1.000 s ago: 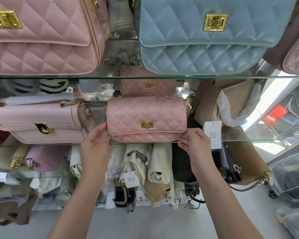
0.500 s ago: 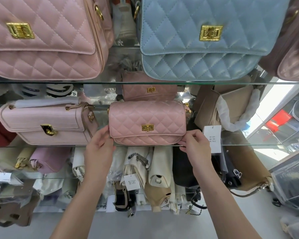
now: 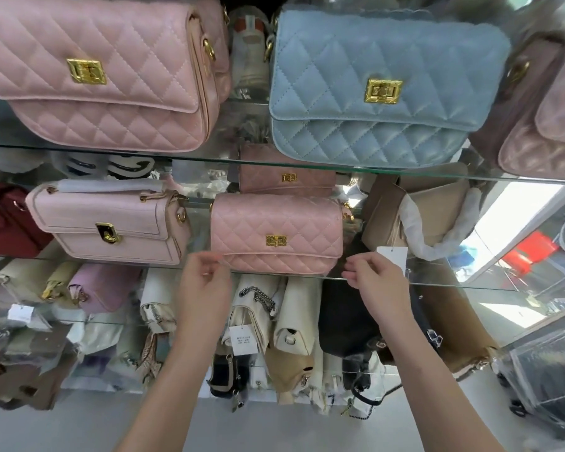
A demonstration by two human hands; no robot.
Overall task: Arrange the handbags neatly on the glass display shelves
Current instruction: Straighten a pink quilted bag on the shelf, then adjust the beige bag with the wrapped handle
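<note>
Handbags on glass display shelves, seen from my head camera. Small pink quilted handbag (image 3: pixel 276 233) stands upright at the front edge of the middle glass shelf (image 3: pixel 437 282), its gold turn-lock clasp (image 3: pixel 276 240) facing me. My left hand (image 3: pixel 204 282) hovers just off the bag's lower left corner, fingers loosely curled, grip open and holding nothing. My right hand (image 3: pixel 377 280) hovers just off the lower right corner, likewise with an open, empty grip; whether a fingertip grazes the bag I cannot tell.

Left of this bag on the same shelf stands a pale pink flap bag (image 3: pixel 111 223) with a dark-centred clasp, and beyond it, at the left edge, a dark red bag (image 3: pixel 4 220). Right of it a beige bag (image 3: pixel 415 210) leans with white wrapping, and a white tag (image 3: pixel 392 257) hangs just above my right hand.

On the upper glass shelf (image 3: pixel 79 151) stand a large pink quilted bag (image 3: pixel 101 70) and a large light-blue quilted bag (image 3: pixel 382 83), both upright with gold clasps. Below the middle shelf, cream, black and tan bags (image 3: pixel 294 318) are packed close together.
</note>
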